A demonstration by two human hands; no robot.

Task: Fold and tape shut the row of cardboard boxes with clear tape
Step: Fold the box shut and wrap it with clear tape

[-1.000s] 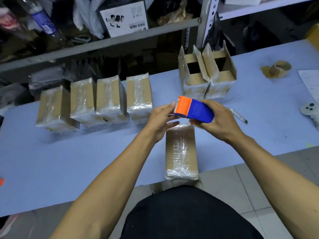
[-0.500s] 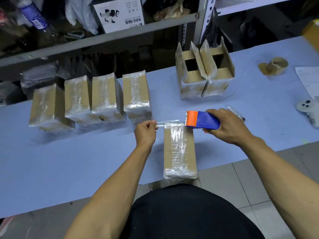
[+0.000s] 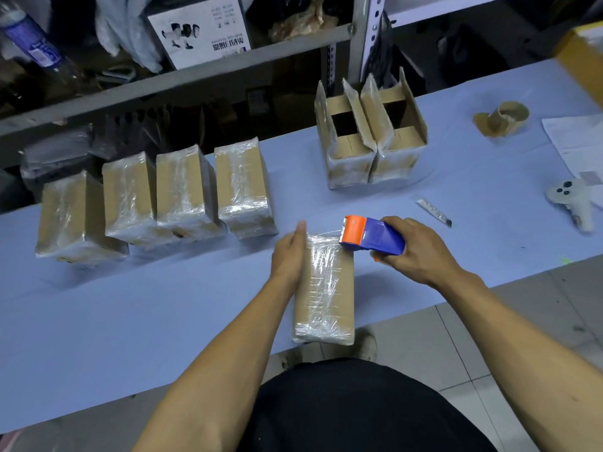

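Left hand lies flat, fingers straight, against the box on the worktop, probably pressing tape down. Right hand grips the tape dispenser at the box's far end, likely to cut.

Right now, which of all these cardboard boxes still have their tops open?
The two boxes standing side by side at the back right, left one and right one: their flaps stick up. The other five are closed and wrapped in clear tape.
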